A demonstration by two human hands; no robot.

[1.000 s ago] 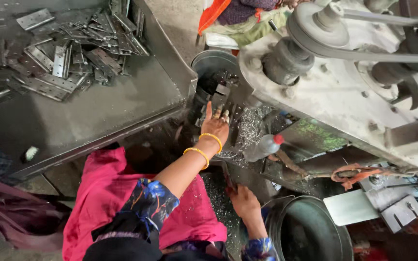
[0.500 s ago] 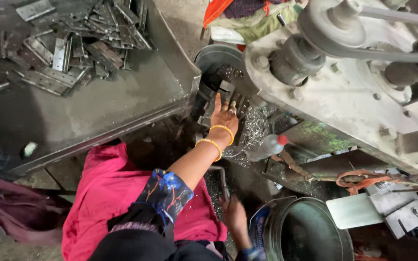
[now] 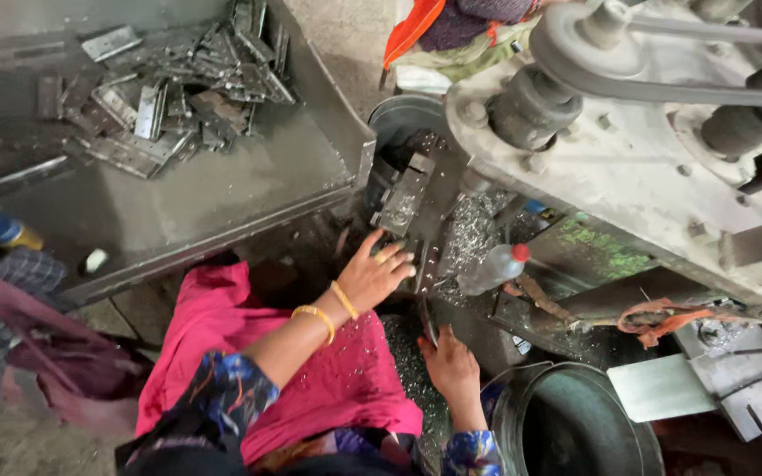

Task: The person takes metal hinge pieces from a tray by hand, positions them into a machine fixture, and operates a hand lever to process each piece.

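Grimy workshop; left hand fingers spread beside dull grey steel block; right hand fingers unclear.

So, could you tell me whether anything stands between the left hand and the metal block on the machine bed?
Nothing visible does. The left hand reaches up just below the metal block, with open space between them; the plastic bottle lies off to the right.

left hand — drawn back and lower from the press bed, now over the lap edge, fingers spread | right hand — risen from low beside the round bin, fingers near a dark lever | view — shifted, so the tray of metal pieces shows more fully
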